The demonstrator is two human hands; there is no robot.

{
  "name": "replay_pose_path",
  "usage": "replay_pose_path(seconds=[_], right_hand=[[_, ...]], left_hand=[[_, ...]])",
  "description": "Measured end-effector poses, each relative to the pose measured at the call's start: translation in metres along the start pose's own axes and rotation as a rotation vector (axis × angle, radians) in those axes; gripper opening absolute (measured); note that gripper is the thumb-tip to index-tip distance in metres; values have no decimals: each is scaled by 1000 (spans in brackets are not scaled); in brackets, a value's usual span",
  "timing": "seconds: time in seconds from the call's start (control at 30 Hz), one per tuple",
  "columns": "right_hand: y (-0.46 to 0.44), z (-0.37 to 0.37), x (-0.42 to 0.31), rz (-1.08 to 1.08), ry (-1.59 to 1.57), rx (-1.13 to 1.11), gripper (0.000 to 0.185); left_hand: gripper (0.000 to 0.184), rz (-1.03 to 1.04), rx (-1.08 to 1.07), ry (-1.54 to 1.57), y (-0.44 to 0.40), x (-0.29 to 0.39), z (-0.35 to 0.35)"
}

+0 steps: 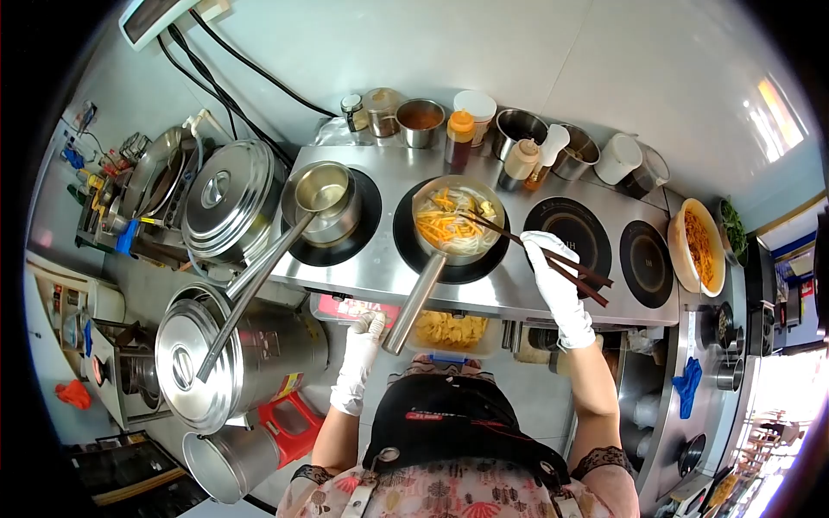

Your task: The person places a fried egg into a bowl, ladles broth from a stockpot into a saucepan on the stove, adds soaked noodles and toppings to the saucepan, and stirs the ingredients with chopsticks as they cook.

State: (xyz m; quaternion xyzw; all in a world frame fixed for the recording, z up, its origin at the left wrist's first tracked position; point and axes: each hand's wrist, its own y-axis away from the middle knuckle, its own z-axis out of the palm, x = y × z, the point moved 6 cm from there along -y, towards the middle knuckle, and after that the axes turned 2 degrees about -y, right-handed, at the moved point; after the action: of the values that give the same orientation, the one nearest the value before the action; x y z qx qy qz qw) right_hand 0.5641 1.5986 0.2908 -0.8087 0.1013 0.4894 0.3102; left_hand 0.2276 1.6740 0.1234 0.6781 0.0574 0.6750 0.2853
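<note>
My right hand (557, 281), in a white glove, is closed around dark chopsticks (587, 281). Their tips reach into a small saucepan (429, 302) on the second burner, among orange strips, pale noodle-like strands and a yellowish piece (487, 210) in liquid. My left hand (363, 350), also gloved in white, is closed near the stove's front edge, left of the saucepan's handle and apart from it; what it holds, if anything, I cannot make out. A ladle (321, 187) rests over a pot (332, 231) on the left burner.
Behind the burners stand sauce bottles (460, 138), jars and metal containers (420, 123). Lidded steel pots (229, 203) are at left, above a red stool (289, 423). An oval bowl (682, 276) of orange shreds sits at right. Below the stove is a tub of yellow pieces (451, 330).
</note>
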Motion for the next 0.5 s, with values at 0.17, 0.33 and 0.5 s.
replay_pose_path(seconds=[0.17,0.33,0.5], right_hand=[[4,22,13,48,-11,-78,9],[5,4,1,-3,-66,1,9],[9,-3,-33,-56,-1,-68,12]], left_hand=[[27,21,-28,-111,-8,-7,2],[30,31,-77,-199,-4,1,13],[21,597,229,-304,9,58,20]])
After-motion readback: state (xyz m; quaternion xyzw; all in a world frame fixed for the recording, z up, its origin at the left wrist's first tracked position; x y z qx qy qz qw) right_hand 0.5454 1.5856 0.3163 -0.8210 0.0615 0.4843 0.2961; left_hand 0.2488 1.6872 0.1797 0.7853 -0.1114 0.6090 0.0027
